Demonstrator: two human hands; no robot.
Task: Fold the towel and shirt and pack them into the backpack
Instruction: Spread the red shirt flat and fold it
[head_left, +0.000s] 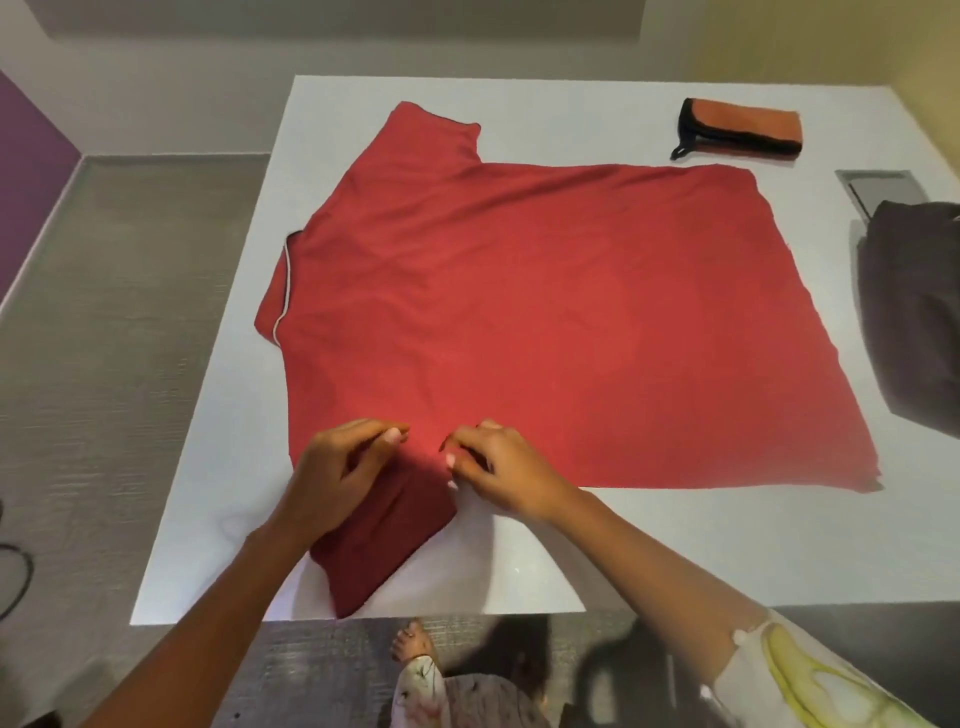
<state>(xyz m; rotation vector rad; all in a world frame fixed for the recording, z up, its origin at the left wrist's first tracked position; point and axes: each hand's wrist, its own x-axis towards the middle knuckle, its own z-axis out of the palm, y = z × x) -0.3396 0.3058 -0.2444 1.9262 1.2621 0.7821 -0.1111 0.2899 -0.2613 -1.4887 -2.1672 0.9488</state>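
Fingers (383, 436) of left hand (337, 470) and right hand (501, 475) pinch the shirt (519, 312).

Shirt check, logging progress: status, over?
Left hand, right hand pinch shirt by near sleeve. Shirt spread flat, unfolded. Towel folded, backpack right, both apart from shirt.

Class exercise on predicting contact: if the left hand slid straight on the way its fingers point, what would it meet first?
Probably the right hand, whose fingertips face it across a short gap of red shirt; heights are hard to judge.

left hand (340, 470), right hand (501, 475) on shirt (545, 312)
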